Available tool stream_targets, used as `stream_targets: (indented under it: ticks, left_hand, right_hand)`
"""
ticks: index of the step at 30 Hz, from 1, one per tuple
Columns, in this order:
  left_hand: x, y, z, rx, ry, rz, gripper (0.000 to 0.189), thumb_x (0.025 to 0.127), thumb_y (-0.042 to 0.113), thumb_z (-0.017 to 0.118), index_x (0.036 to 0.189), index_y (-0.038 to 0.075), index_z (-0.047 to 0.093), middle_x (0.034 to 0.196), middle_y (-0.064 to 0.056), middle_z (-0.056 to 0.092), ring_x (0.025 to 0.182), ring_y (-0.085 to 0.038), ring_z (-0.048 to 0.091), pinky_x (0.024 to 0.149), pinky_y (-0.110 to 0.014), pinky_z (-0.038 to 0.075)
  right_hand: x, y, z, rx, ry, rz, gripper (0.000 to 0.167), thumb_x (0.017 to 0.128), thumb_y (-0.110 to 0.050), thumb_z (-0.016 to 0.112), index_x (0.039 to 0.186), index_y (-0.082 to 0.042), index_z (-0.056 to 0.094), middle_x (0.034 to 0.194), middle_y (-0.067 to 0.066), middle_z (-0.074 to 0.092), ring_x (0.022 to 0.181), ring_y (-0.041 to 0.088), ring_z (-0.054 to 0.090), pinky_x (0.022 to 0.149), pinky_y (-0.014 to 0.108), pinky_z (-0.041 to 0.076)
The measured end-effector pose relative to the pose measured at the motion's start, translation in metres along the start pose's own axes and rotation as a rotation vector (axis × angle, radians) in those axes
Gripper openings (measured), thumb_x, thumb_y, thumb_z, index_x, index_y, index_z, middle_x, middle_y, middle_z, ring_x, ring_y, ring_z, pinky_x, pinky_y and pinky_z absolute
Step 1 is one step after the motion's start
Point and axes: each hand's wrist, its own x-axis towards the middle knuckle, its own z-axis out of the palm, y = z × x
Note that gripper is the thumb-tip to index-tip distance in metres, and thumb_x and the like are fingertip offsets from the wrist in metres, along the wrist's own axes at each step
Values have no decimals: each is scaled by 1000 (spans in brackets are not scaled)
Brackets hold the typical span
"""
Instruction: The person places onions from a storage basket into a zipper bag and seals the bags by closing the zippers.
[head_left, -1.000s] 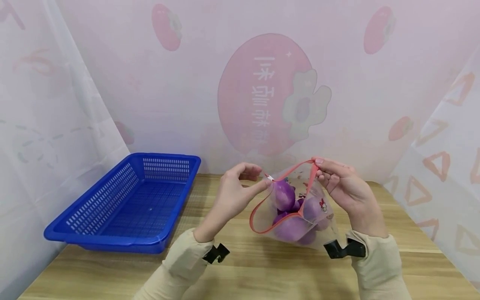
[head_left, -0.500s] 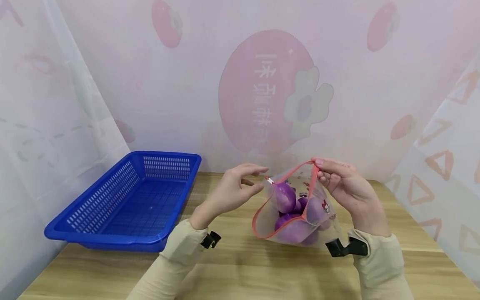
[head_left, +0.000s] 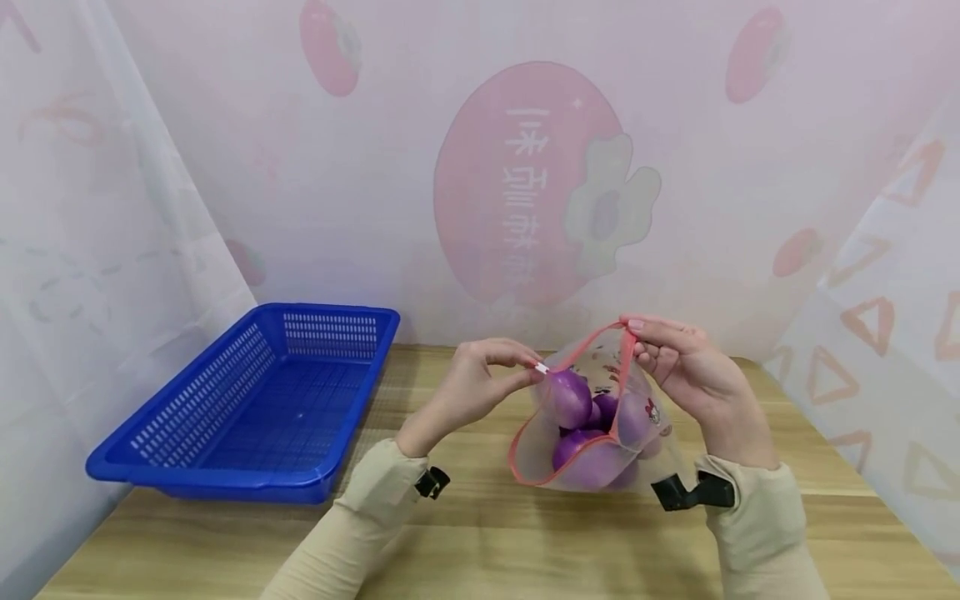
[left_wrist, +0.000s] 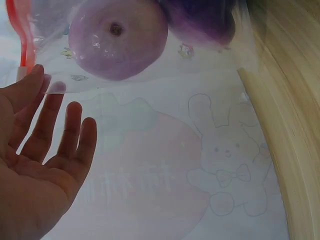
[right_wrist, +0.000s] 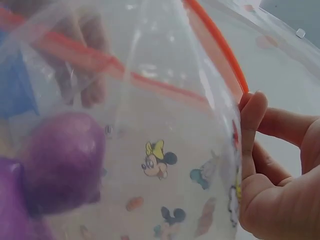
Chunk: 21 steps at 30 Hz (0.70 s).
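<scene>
A clear zip bag point(head_left: 534, 450) with a red-orange zip edge and small cartoon prints stands on the table, its mouth gaping. Several glossy purple onions point(head_left: 572, 402) lie inside; the right wrist view shows one onion point(right_wrist: 65, 160) through the plastic. My left hand point(head_left: 468, 387) pinches the white slider point(head_left: 542, 368) at the left end of the zip between thumb and forefinger. In the left wrist view its other fingers point(left_wrist: 70, 135) are spread loosely below the bag. My right hand point(head_left: 697, 367) pinches the opposite top corner of the zip edge, holding it up.
To the left sits a blue plastic basket point(head_left: 330, 467) with slotted walls and nothing inside. The wooden table point(head_left: 480, 533) ends at a printed pink cloth backdrop point(head_left: 360, 208). White cloth panels flank both sides. A black mount is strapped on each wrist.
My left hand drew back slightly from the slider with parted fingers, then came in again and now pinches it. My right hand keeps its grip on the corner.
</scene>
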Motion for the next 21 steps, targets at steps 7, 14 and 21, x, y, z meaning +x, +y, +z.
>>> stream_targets:
  ticks: [7, 14, 21]
  left_hand:
    - [5, 6, 1, 15, 129, 22, 6, 88, 14, 76, 92, 9, 76, 91, 4, 73, 86, -10, 68, 80, -31, 56]
    - [11, 24, -7, 13, 350, 28, 5, 89, 3, 73, 92, -1, 73, 80, -7, 72, 69, -20, 68, 64, -31, 58]
    - [12, 55, -25, 85, 514, 8, 6, 87, -5, 72, 89, -10, 71, 71, -18, 68, 59, -32, 65, 50, -23, 52]
  right_hand:
    - [4, -18, -3, -91, -62, 12, 26, 101, 6, 47, 103, 7, 73, 92, 13, 72, 79, 18, 69, 66, 24, 56]
    - [7, -34, 5, -279, -31, 38, 19, 98, 5, 55, 103, 5, 73, 96, 15, 72, 82, 20, 70, 73, 28, 59]
    - [9, -49, 11, -553, -97, 4, 22, 101, -8, 57, 114, 3, 69, 111, 18, 67, 97, 26, 67, 84, 34, 56]
